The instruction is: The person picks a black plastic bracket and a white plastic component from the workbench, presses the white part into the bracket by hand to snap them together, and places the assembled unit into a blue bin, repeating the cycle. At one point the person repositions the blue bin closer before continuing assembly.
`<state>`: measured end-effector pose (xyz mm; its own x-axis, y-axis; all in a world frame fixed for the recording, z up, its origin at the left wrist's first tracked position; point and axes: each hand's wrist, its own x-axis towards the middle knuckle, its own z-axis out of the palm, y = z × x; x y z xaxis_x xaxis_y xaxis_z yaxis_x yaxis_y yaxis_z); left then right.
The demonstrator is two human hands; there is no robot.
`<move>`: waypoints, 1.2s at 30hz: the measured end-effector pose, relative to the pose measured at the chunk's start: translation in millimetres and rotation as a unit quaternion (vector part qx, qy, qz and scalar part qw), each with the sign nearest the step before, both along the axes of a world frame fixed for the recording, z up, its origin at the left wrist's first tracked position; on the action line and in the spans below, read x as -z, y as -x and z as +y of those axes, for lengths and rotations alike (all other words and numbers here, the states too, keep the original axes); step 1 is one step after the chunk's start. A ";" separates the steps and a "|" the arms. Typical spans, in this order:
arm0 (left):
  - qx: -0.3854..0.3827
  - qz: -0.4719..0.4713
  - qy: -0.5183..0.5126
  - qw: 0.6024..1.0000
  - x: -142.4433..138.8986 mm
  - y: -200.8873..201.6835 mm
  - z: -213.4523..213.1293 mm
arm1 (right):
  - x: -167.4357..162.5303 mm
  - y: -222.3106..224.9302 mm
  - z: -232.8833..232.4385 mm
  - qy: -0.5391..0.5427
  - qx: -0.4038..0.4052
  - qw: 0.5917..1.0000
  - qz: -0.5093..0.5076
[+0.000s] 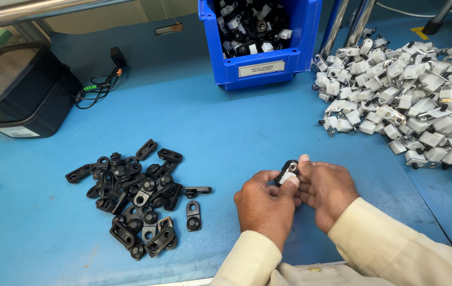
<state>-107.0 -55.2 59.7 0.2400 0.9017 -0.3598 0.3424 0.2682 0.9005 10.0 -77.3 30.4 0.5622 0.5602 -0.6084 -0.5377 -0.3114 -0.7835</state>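
My left hand (264, 205) and my right hand (327, 188) meet low in the middle of the blue table. Together they pinch a small part (288, 172) made of a black bracket with a white and metal piece. Both hands' fingertips close on it from either side. A heap of loose black brackets (136, 196) lies on the table to the left of my left hand. To the right, further back, spreads a big pile of white and metal pieces (411, 100).
A blue bin (260, 66) filled with assembled black and white parts stands at the back centre. A black box (22, 90) sits at the back left, with a cable (99, 85) beside it. Metal tubes (350, 24) rise behind the white pile.
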 end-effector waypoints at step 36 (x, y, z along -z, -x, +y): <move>-0.004 -0.074 0.168 0.983 2.3 10.0 3.7 | 16.2 -21.4 -1.5 0.011 -0.224 0.935 -0.276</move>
<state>-117.0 -51.4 57.4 0.3056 0.7404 -0.5987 0.2107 0.5606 0.8008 31.3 -78.8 14.3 0.5064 0.8048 -0.3095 0.1348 -0.4284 -0.8935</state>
